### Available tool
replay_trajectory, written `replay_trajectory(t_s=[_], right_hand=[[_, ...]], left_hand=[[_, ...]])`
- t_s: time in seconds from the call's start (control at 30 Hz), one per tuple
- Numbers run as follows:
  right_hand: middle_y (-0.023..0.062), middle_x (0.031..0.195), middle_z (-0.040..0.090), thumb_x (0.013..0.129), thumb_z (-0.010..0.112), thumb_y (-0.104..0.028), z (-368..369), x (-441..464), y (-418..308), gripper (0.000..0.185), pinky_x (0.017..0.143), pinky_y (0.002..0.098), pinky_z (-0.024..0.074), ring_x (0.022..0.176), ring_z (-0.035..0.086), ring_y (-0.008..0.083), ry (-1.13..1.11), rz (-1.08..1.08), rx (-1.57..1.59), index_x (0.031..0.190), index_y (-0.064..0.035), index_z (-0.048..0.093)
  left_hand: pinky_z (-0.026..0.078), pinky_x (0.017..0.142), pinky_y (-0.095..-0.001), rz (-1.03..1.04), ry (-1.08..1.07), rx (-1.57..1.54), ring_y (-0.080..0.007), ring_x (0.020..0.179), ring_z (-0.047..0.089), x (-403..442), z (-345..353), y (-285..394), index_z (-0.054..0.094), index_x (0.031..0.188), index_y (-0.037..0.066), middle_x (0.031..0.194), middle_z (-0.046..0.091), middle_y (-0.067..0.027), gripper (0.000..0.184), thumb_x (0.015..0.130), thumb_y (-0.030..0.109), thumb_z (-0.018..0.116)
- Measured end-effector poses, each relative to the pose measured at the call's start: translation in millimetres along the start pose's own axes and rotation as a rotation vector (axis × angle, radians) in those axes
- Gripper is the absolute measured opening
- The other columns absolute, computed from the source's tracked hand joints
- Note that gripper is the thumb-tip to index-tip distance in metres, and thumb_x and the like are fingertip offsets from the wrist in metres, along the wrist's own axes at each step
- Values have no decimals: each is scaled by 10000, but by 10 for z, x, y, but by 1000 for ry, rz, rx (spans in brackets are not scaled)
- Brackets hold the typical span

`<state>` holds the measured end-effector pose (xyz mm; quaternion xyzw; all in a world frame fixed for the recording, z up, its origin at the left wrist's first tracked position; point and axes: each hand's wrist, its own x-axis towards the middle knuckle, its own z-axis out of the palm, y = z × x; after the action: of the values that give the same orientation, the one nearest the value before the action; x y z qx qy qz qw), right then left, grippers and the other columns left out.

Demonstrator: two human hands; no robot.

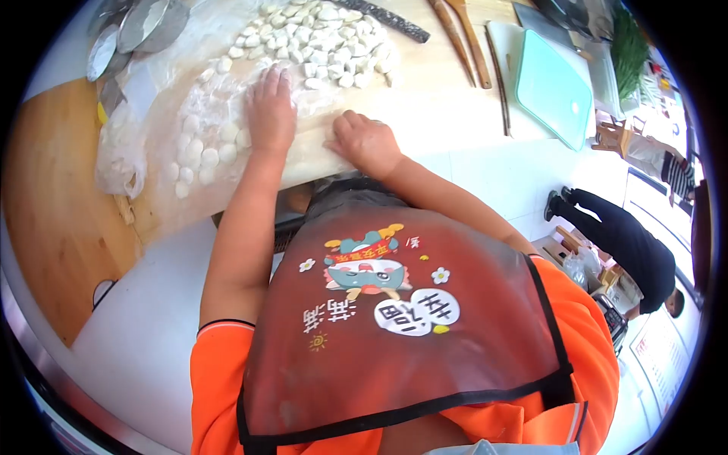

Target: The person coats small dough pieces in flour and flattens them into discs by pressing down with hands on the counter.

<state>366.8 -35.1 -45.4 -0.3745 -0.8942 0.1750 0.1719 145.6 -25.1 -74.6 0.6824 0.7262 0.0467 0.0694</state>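
Observation:
My left hand (271, 112) lies palm down on the floured worktop (425, 114), fingers stretched out toward a heap of small dough pieces (334, 45). Flattened dough rounds (210, 157) lie to its left, some touching one another under loose flour. My right hand (368, 142) rests near the worktop's front edge with its fingers curled in. Whatever may be under those fingers is hidden. A few dough pieces sit just beyond the two hands.
Metal bowls (152, 23) and a clear plastic bag (121, 155) stand at the left. A speckled dark rod (387, 19), wooden sticks (474, 42) and a mint-green board (553, 87) lie toward the right. Another person (629, 235) in dark clothes stands farther right.

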Motion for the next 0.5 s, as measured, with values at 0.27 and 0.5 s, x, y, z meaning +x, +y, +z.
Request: replay_trajectory(t_s=[0.27,0.5], right_hand=[[95,996,640,884,779,-344,-187,-66,144,355,641,416,571,817,699,316,3,114,94,1070,-100,600],[97,1143,611,864,785,-276,-646,81,779,390,711,449,584,884,695,336,136,370,-10,1174,-116,611]], left_hand=[[80,1261,-637,-184,160,-203,-388,1578,222,-134,116,619,282,1599,-38,1657,312,-255,829,995,427,605],[23,1258,-644,-148,89,-38,-401,1603,125,-137,92,805,223,1600,-104,1689,234,-273,1055,943,644,572]])
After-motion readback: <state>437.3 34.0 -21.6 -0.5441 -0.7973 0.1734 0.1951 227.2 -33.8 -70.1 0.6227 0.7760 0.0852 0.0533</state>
